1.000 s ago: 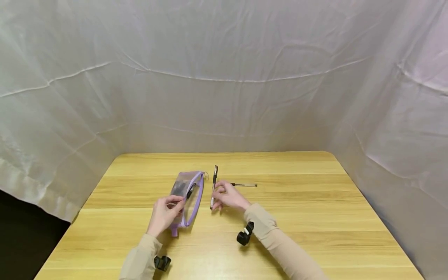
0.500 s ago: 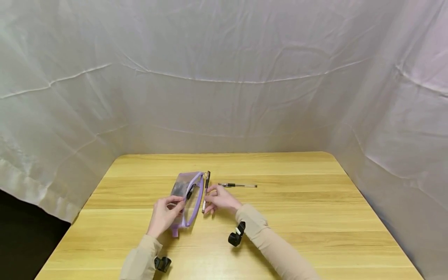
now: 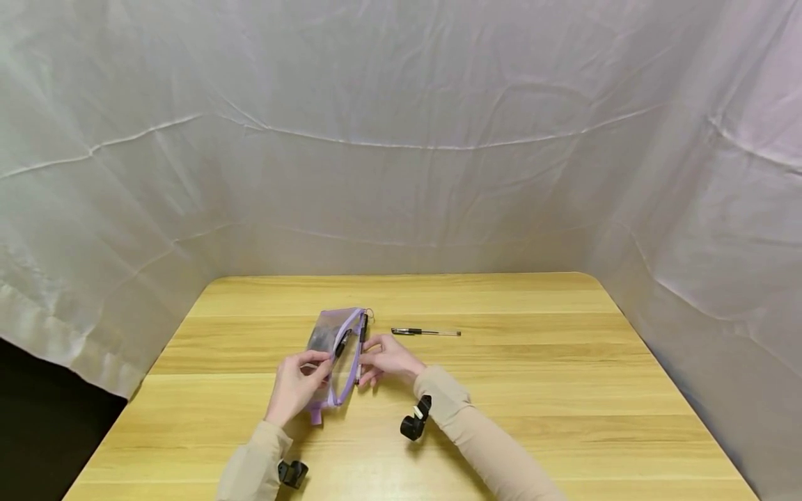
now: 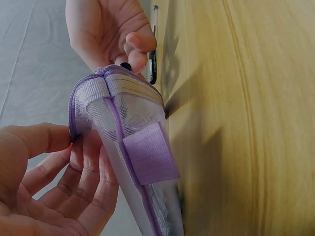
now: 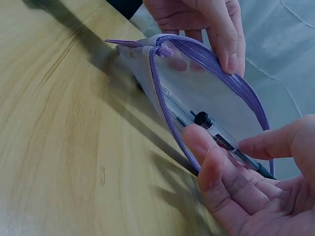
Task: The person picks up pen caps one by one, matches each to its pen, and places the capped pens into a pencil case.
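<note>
A see-through mesh pencil pouch with lilac zip edging lies left of the table's middle, its zip undone and mouth facing right. My left hand pinches the mouth's upper edge between thumb and fingers. In the right wrist view, my right hand holds a clear gel pen with black ends across the pouch's mouth, thumb against its barrel. Dark pen-like items show inside the pouch. Another black-and-clear gel pen lies on the table, right of the pouch.
The wood-grain table extends around both hands. Grey cloth hangs behind and along the sides. A small metal ring sits at the pouch's far end. Black wrist cameras stick out below the sleeves.
My right hand has carried its pen leftward, from beside the pouch to its mouth. The pen on the table is now uncovered. My left hand keeps its hold almost unmoved.
</note>
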`<action>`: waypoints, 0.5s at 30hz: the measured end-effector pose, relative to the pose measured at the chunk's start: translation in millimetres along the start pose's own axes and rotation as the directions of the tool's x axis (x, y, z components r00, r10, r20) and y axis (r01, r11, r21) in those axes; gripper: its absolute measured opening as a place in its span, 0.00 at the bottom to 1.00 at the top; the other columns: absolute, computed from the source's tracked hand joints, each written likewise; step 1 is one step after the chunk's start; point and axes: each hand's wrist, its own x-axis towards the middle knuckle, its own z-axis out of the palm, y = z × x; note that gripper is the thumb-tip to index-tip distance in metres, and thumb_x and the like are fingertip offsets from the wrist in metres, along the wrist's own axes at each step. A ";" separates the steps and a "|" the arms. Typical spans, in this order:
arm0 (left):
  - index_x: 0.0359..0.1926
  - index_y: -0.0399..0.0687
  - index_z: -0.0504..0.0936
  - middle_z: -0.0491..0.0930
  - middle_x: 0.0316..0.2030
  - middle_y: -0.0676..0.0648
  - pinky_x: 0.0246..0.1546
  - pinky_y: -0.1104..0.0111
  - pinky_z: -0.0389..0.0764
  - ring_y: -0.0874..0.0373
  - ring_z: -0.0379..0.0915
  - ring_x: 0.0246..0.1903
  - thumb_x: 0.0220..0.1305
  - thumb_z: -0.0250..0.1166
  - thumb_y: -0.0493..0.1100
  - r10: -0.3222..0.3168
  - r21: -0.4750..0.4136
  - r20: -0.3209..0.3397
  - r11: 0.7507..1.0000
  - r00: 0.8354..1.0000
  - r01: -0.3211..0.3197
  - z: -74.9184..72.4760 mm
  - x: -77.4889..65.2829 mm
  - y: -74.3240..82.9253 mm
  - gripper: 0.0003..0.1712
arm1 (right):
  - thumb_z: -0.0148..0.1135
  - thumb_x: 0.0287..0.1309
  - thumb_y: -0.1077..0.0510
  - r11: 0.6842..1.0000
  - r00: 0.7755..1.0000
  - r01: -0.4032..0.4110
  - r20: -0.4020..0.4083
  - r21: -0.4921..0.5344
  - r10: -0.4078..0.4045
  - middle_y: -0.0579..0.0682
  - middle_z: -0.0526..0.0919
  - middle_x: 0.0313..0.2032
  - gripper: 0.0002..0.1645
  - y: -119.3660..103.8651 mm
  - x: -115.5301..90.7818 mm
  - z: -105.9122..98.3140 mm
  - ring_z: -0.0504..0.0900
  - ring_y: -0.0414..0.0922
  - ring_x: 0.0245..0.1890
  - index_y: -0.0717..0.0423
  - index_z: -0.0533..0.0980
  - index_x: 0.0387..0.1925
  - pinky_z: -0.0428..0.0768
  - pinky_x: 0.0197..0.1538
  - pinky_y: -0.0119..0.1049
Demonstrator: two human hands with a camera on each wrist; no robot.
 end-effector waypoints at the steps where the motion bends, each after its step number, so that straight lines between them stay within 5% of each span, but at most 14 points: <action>1: 0.45 0.27 0.85 0.85 0.39 0.32 0.29 0.70 0.87 0.58 0.84 0.27 0.65 0.65 0.30 0.001 -0.003 0.001 1.000 1.000 -0.001 0.1 0.2 -0.3 0.10 | 0.56 0.67 0.67 1.000 1.000 0.003 0.004 -0.003 -0.003 0.58 0.86 0.29 0.23 -0.2 0.5 0.4 0.84 0.41 0.19 0.72 0.63 0.60 0.82 0.25 0.29; 8: 0.45 0.27 0.85 0.85 0.39 0.33 0.30 0.69 0.87 0.61 0.83 0.26 0.65 0.65 0.31 0.010 -0.003 -0.002 1.000 1.000 -0.011 0.4 0.3 -1.0 0.10 | 0.53 0.70 0.67 0.999 0.998 0.033 0.046 -0.001 -0.033 0.59 0.84 0.31 0.28 -2.0 1.1 0.2 0.85 0.41 0.21 0.75 0.62 0.66 0.81 0.26 0.27; 15: 0.45 0.27 0.85 0.85 0.39 0.34 0.30 0.68 0.88 0.61 0.83 0.26 0.65 0.65 0.31 0.011 0.007 -0.004 1.000 1.000 -0.011 0.1 0.0 -0.1 0.10 | 0.55 0.67 0.69 0.995 0.995 0.099 -0.007 0.010 -0.099 0.57 0.84 0.31 0.26 3.9 -3.5 -20.9 0.84 0.39 0.20 0.75 0.66 0.64 0.78 0.24 0.27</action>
